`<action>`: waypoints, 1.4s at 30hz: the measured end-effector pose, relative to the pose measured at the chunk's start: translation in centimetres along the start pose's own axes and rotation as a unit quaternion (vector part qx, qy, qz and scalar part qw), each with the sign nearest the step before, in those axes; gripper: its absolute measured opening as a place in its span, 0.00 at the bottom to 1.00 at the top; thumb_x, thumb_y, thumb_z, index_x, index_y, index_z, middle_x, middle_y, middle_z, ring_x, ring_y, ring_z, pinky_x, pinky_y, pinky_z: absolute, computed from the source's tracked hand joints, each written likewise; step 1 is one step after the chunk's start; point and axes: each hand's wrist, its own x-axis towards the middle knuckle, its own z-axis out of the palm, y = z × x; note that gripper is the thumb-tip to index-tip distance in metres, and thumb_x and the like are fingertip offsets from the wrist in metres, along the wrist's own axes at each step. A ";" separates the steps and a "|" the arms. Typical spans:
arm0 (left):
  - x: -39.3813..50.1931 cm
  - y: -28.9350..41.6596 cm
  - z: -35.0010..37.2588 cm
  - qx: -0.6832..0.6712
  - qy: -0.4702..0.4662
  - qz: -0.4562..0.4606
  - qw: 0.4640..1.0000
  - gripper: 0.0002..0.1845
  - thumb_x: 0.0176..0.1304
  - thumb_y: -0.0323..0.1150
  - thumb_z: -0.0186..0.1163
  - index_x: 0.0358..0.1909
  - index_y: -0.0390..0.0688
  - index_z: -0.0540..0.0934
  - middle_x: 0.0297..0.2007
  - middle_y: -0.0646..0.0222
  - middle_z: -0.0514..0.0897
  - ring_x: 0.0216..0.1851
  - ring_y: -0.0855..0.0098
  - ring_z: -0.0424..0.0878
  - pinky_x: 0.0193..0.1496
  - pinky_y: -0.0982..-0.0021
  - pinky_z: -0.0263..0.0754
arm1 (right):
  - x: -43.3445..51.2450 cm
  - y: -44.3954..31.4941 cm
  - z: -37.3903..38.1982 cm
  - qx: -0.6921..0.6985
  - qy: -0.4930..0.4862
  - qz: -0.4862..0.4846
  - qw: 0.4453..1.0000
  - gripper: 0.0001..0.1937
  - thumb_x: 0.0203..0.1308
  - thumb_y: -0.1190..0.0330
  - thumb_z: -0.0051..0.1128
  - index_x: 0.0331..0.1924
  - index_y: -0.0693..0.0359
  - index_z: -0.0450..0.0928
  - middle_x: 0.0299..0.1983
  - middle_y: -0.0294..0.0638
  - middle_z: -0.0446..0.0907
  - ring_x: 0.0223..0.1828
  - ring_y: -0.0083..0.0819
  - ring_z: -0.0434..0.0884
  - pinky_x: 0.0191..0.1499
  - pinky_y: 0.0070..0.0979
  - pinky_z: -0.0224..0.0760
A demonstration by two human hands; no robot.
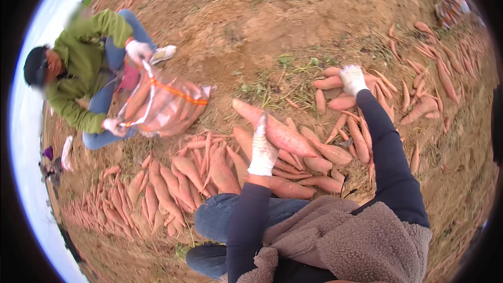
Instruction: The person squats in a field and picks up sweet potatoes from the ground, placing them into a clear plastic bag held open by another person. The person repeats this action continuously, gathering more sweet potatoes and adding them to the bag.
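Observation:
My left hand, in a white knitted glove dirty at the thumb, grips a large pinkish sweet potato above the pile. Farther right, my right hand, gloved too, rests on sweet potatoes at the pile's far edge; its fingers are bent over, and whether they grip one is hidden. Around and below both hands lie many loose sweet potatoes of mixed sizes, close to my knees.
At the left a co-worker in a green jacket and white gloves holds a clear bag of sweet potatoes. Long rows of sweet potatoes run left and right over bare soil. Another bag stands at the upper right; green vines lie ahead.

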 end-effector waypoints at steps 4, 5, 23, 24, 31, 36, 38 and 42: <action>1.0 1.7 -0.8 0.017 0.039 0.094 0.995 0.45 0.65 0.44 0.74 0.79 0.45 0.62 0.70 0.60 0.73 0.71 0.59 0.69 0.77 0.56 0.61 | -1.6 -1.1 -3.0 0.200 -0.062 0.064 0.976 0.28 0.47 0.56 0.74 0.55 0.55 0.85 0.50 0.53 0.88 0.52 0.51 0.87 0.55 0.43 0.80; 1.3 1.9 -0.8 0.028 0.052 0.097 0.994 0.43 0.65 0.42 0.74 0.78 0.45 0.63 0.68 0.61 0.74 0.70 0.59 0.70 0.76 0.57 0.63 | -1.7 -1.9 -3.7 0.258 -0.055 0.088 0.961 0.29 0.48 0.56 0.75 0.56 0.57 0.84 0.49 0.53 0.88 0.50 0.52 0.87 0.53 0.42 0.80; -0.6 7.9 -2.4 -0.064 0.091 0.196 0.974 0.37 0.63 0.43 0.75 0.68 0.35 0.74 0.58 0.61 0.82 0.61 0.65 0.77 0.66 0.63 0.71 | -3.3 -24.7 -16.4 0.864 -0.258 0.082 0.425 0.33 0.65 0.52 0.70 0.64 0.68 0.76 0.54 0.46 0.84 0.55 0.35 0.82 0.59 0.29 0.76; -0.6 7.9 -2.5 -0.095 0.087 0.182 0.975 0.38 0.62 0.44 0.75 0.68 0.35 0.74 0.59 0.61 0.82 0.60 0.64 0.78 0.66 0.63 0.71 | -4.2 -23.9 -14.9 0.864 -0.282 0.148 0.390 0.25 0.70 0.53 0.65 0.60 0.64 0.80 0.49 0.43 0.85 0.49 0.36 0.83 0.55 0.30 0.78; 0.0 7.0 -1.8 -0.080 0.063 0.158 0.982 0.39 0.63 0.49 0.74 0.68 0.33 0.75 0.62 0.60 0.81 0.62 0.64 0.76 0.69 0.63 0.68 | -10.5 -14.6 -11.8 0.739 -0.294 0.183 0.578 0.24 0.72 0.58 0.60 0.66 0.63 0.74 0.40 0.40 0.83 0.37 0.30 0.82 0.48 0.28 0.76; -0.2 6.6 -0.6 -0.087 -0.035 0.104 0.990 0.47 0.64 0.57 0.70 0.76 0.38 0.67 0.71 0.58 0.73 0.73 0.61 0.67 0.77 0.64 0.59 | -10.8 -16.7 -17.5 0.800 -0.076 0.132 0.580 0.30 0.68 0.54 0.65 0.68 0.61 0.72 0.35 0.42 0.82 0.28 0.30 0.80 0.31 0.26 0.76; -0.9 6.9 -0.4 -0.093 -0.066 0.047 0.992 0.50 0.64 0.60 0.69 0.79 0.39 0.63 0.74 0.57 0.70 0.75 0.59 0.65 0.78 0.63 0.56 | -9.9 -18.9 -20.5 0.821 -0.057 0.100 0.559 0.34 0.68 0.53 0.64 0.72 0.60 0.66 0.34 0.41 0.81 0.26 0.30 0.80 0.28 0.26 0.76; -2.9 7.8 0.1 -0.146 -0.141 0.026 0.979 0.58 0.59 0.69 0.67 0.80 0.40 0.59 0.73 0.53 0.69 0.74 0.55 0.66 0.78 0.53 0.60 | -8.3 -23.5 -24.2 0.745 -0.080 -0.065 0.659 0.47 0.67 0.50 0.65 0.80 0.69 0.55 0.74 0.52 0.67 0.74 0.38 0.67 0.77 0.31 0.55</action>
